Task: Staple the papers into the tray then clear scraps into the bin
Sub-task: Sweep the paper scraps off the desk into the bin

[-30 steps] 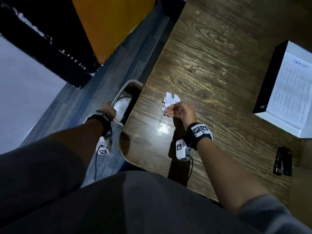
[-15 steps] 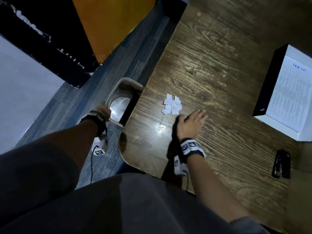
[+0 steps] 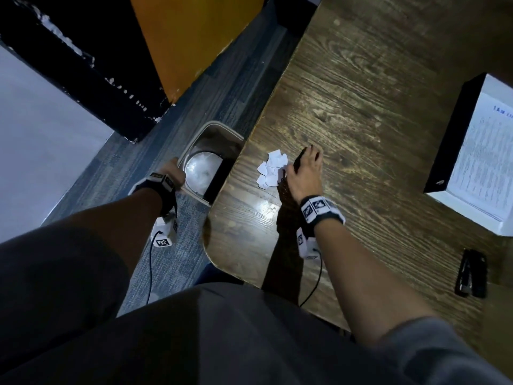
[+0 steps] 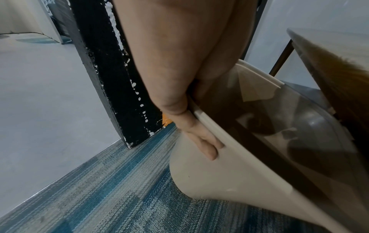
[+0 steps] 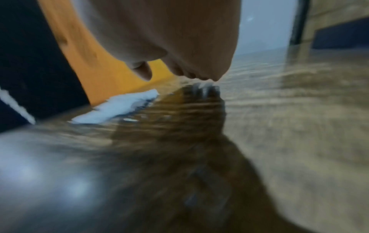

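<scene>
A small heap of white paper scraps (image 3: 271,168) lies near the left edge of the wooden table (image 3: 361,101). My right hand (image 3: 304,173) lies flat on the table, fingers straight, its thumb side touching the right of the heap; the blurred right wrist view shows the scraps (image 5: 117,108) left of the fingertips. My left hand (image 3: 174,175) grips the rim of the beige bin (image 3: 213,134), held tilted beside the table's edge. In the left wrist view the fingers (image 4: 201,141) curl over the bin's rim (image 4: 219,134). The tray (image 3: 455,145) with printed papers (image 3: 488,159) sits at the right.
A black stapler (image 3: 472,276) lies near the table's front right. Blue-grey carpet (image 3: 155,273) lies under the bin, with an orange panel (image 3: 191,37) and a black post (image 3: 91,79) beyond. My grey-clad lap fills the bottom of the head view.
My right hand let go of the scraps, opened flat on the table to their right, then slid left against the heap. The left hand keeps hold of the bin.
</scene>
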